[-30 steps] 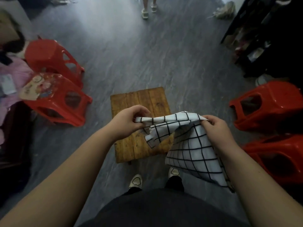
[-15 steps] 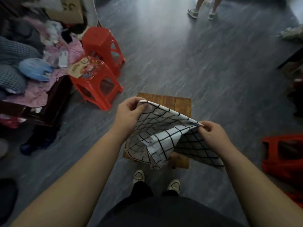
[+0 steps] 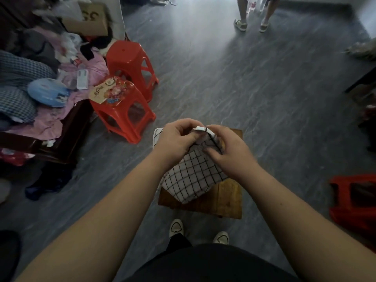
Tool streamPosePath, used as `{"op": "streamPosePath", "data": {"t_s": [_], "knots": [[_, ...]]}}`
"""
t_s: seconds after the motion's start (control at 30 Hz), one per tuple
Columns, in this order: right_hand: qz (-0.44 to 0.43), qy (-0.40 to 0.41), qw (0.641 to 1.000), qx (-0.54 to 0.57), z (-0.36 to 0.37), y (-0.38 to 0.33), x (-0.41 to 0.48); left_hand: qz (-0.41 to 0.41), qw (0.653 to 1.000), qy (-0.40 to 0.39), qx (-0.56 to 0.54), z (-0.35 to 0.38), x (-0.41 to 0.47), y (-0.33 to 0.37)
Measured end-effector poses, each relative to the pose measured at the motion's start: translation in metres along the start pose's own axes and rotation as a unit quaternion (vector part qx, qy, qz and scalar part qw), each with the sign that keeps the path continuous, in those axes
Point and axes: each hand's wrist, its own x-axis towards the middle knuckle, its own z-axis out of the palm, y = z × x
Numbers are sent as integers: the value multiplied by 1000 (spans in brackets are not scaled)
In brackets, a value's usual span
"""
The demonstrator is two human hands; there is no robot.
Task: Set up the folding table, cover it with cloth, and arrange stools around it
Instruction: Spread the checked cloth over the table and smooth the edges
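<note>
At the far left a heap of pink and checked fabrics (image 3: 30, 82) spills over a dark wooden bench (image 3: 67, 137), with a round pale-blue disc (image 3: 47, 94) lying on top. Just beside it stand two red plastic stools: the rear one (image 3: 130, 62) bare, the nearer one (image 3: 122, 112) carrying a flat floral-printed packet (image 3: 108, 92) on its seat.

In the middle, above the small brown wooden folding table (image 3: 225, 198), the left hand (image 3: 175, 141) and the right hand (image 3: 227, 147) are drawn close together, fingertips almost touching. Both pinch the top edge of the white cloth with a black grid pattern (image 3: 193, 178), which hangs bunched and folded below them over the tabletop; whether its lower fold rests on the wood I cannot tell. The cloth is not yet spread, so the covering step looks only begun.

The risk from here, I judge, is opening it from the wrong edge: with the layers gathered, a pull apart could leave it doubled or crooked, or let one corner slip free and drop to the grey wood-grain floor (image 3: 244, 82). The table is low and small, so an off-centre drape could slide off.

At the right edge a third red plastic stool (image 3: 354, 198) lies partly out of view, well apart from the table, as are the two on the left
</note>
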Motion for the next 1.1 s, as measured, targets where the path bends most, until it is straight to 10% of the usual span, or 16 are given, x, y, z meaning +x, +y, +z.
{"op": "streamPosePath", "data": {"t_s": [0.5,0.87,1.1], "knots": [[67,114,987,95,49,-10,13,-13,949,56,309,-63,-19,-73],[-56,-212,974,51,35,-16,-20,107,955,71,269,-101,5,-62],[-294,2,945,-146,42,-35,23,95,974,37,200,-106,3,-49]]}}
